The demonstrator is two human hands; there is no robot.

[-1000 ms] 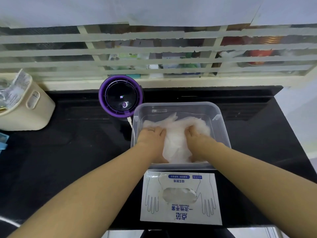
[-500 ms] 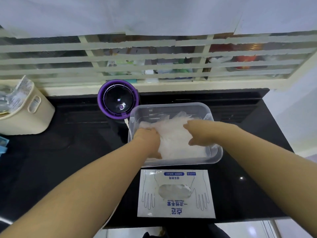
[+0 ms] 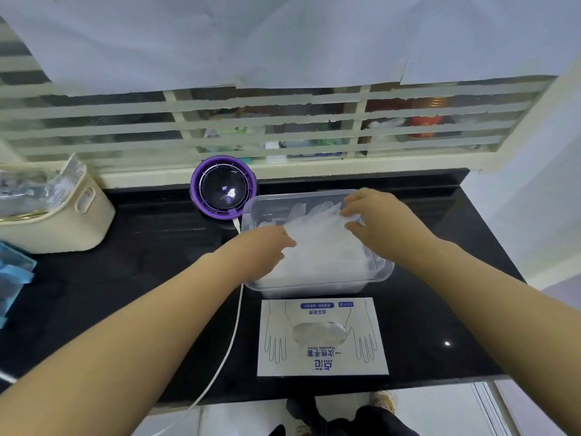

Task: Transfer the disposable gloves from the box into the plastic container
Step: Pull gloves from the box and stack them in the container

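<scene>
Gloves (image 3: 323, 250) heaped in plastic container (image 3: 267, 205), left hand (image 3: 261, 250) flat on them, right hand (image 3: 377, 218) pinching their far edge

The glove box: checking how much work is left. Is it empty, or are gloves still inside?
Not empty: clear gloves show through the oval opening of the glove box. How many, cannot tell.

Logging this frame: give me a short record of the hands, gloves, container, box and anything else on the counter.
left hand: rests on the gloves
right hand: on the gloves at the far right corner; pinch unclear
container: clear, holds the gloves
box: lies nearer the person, more gloves visible in its opening
others on counter: purple round device, cream basket, white cable
</scene>
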